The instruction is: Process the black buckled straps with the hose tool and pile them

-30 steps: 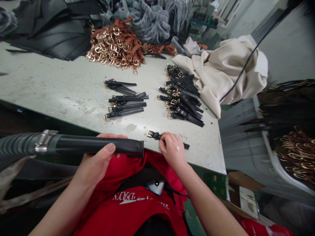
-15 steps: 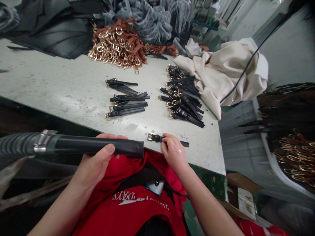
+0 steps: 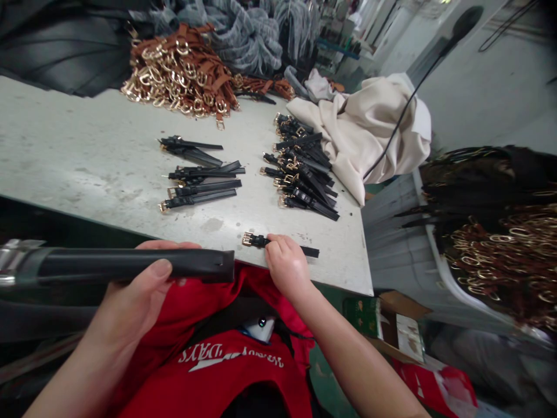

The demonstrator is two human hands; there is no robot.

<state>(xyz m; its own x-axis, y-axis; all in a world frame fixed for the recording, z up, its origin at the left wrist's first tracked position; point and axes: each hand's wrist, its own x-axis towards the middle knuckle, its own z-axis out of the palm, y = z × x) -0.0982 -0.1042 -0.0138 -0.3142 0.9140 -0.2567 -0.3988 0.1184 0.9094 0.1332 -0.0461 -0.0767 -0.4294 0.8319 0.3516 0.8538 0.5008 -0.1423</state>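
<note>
My left hand (image 3: 141, 284) is wrapped around a black hose nozzle (image 3: 187, 265), a flattened tube clamped to a hose at the far left. Its open end points right, toward my other hand. At the table's front edge, my right hand (image 3: 287, 264) has its fingers closed on a short black buckle strap (image 3: 310, 251). The strap's gold buckle sticks out on the left and its plain end on the right; the middle is hidden under my fingers. Beyond lie a small group of black buckle straps (image 3: 204, 188) and a larger heap of black straps (image 3: 304, 168).
Brown straps with gold buckles (image 3: 183, 75) are piled at the back of the white table (image 3: 108, 151). Cream fabric (image 3: 369, 128) drapes over the right end, crossed by a dark thin rod. A bin of buckled straps (image 3: 500, 255) and an opened carton (image 3: 402, 325) stand at right.
The view has swung right, so the table things sit further left. The nozzle's angle has levelled slightly. Both hands keep their holds.
</note>
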